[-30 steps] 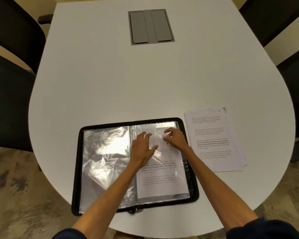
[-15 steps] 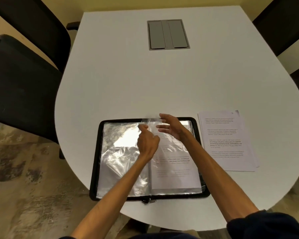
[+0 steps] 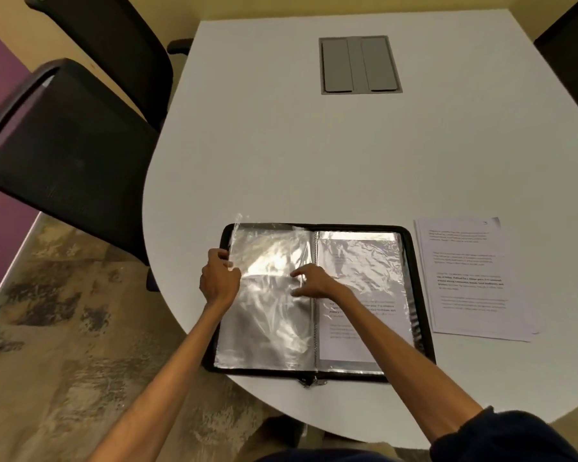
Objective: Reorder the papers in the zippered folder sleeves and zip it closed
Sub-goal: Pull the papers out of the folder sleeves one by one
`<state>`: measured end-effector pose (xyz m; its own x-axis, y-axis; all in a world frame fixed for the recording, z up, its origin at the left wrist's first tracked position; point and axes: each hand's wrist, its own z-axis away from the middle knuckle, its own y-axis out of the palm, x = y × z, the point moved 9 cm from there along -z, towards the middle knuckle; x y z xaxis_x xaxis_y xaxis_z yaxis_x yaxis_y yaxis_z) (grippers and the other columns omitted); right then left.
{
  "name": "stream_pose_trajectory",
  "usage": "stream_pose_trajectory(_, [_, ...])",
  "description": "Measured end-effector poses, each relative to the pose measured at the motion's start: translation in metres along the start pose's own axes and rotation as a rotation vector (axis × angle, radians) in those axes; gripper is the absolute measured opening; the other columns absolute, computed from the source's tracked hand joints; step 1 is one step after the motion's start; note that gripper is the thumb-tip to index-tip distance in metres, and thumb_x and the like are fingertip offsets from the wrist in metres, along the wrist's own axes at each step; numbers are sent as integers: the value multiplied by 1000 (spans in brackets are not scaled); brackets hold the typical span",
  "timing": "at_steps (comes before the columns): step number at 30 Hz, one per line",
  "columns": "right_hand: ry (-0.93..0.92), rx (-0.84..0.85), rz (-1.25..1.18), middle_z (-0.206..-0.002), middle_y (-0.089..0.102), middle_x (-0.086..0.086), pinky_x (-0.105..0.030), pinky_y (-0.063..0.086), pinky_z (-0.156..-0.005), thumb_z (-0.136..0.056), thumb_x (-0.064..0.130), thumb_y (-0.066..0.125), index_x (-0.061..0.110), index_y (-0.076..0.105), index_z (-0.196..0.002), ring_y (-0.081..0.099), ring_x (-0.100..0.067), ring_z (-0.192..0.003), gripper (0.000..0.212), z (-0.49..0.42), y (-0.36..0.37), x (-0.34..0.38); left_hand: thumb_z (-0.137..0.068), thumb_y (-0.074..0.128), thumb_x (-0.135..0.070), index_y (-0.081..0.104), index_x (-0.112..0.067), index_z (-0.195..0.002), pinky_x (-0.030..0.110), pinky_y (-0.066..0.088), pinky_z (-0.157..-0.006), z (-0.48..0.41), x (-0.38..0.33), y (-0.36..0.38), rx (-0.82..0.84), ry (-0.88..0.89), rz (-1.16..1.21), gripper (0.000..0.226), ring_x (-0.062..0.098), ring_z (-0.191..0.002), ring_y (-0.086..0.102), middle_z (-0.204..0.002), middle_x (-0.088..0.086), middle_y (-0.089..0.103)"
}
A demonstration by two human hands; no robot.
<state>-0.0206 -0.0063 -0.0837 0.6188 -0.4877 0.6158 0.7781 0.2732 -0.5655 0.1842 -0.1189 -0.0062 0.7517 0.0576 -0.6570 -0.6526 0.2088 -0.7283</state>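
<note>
A black zippered folder point(image 3: 422, 295) lies open on the white table point(image 3: 314, 155), near its front edge. Clear plastic sleeves fill both halves. My left hand point(image 3: 219, 278) grips the outer edge of a clear sleeve point(image 3: 267, 295) that lies turned onto the left half. My right hand point(image 3: 314, 283) rests by the spine, fingers spread on that sleeve. The right-hand sleeve holds a printed sheet point(image 3: 357, 335), partly hidden by my right forearm. A stack of loose printed papers point(image 3: 471, 281) lies on the table just right of the folder. The zipper pulls point(image 3: 311, 381) hang at the folder's near edge.
A grey cable hatch point(image 3: 359, 65) is set into the table's middle, farther back. Black chairs point(image 3: 64, 155) stand close at the left, and another chair point(image 3: 571, 51) is at the far right. Patterned carpet point(image 3: 64, 328) shows below the table's edge.
My left hand has carried a clear sleeve from the right half over the spine onto the left half. My right hand has dropped onto it beside the spine. The view shifted left.
</note>
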Motion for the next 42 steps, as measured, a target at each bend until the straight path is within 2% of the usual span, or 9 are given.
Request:
stream_pose_trajectory(4, [-58,19,121,-148,45,-9,-33,19,-115,-81,25,76,13,57,-135,33,-22,-142,58,2,9,8,-71,70,1,43,-9,-132,45,42,-85,15,-5,22,-3,159,-221,67,32,-116,48,-128,12,48])
stream_pose_trajectory(8, [-34,-68,-130,-128,64,-9,-25,45,-96,-83,13,71,12,62,-130,59,-13,-109,48,6,-12,-8,-77,68,-3,51,-12,-130,47,38,-93,32,-18,66,110,310,-288,57,29,-127,40,-133,10,49])
stream_pose_trajectory(11, [37,-240,-205,-116,69,-4,-34,51,-92,-87,21,68,14,69,-117,63,-13,-99,31,13,-41,-35,-86,64,-9,55,-15,-129,42,34,-96,43,-37,98,243,424,-266,44,26,-128,41,-133,7,52])
stream_pose_trajectory(16, [148,-422,-176,-118,69,-1,-25,43,-83,-87,19,65,17,69,-114,62,-16,-106,27,31,-85,-88,-96,55,-17,58,-16,-129,39,33,-97,48,-80,135,366,577,-234,33,23,-124,46,-131,4,56])
stream_pose_trajectory(21, [225,-579,-144,-128,62,-4,-39,40,-104,-90,23,63,17,68,-116,54,-22,-121,27,45,-119,-129,-101,45,-15,58,-14,-133,39,43,-98,42,-119,163,388,640,-202,34,28,-119,58,-132,8,62])
stream_pose_trajectory(29, [173,-544,168,-150,41,-8,-41,31,-111,-89,23,67,16,47,-142,37,-26,-138,57,32,-139,-145,-99,54,-20,19,-10,-155,48,38,-110,33,-145,216,512,652,-326,67,29,-141,36,-157,12,32])
stream_pose_trajectory(33, [125,-565,240,-134,60,-6,-44,41,-106,-84,21,72,14,53,-136,55,-25,-123,56,28,-139,-151,-99,53,-20,16,-11,-155,50,28,-114,39,-135,236,538,679,-473,68,26,-144,28,-156,10,31])
stream_pose_trajectory(37, [64,-646,259,-110,70,-2,-44,41,-103,-87,23,69,15,59,-129,63,-22,-105,44,35,-136,-150,-96,50,-8,27,-12,-151,48,30,-110,43,-127,238,470,700,-479,59,26,-136,37,-146,9,44])
stream_pose_trajectory(42, [70,-764,154,-82,70,4,-38,47,-86,-101,47,38,21,67,-112,65,-15,-78,41,38,-150,-151,-97,46,-10,33,-12,-149,44,31,-105,42,-130,237,435,717,-473,53,26,-129,44,-138,9,51])
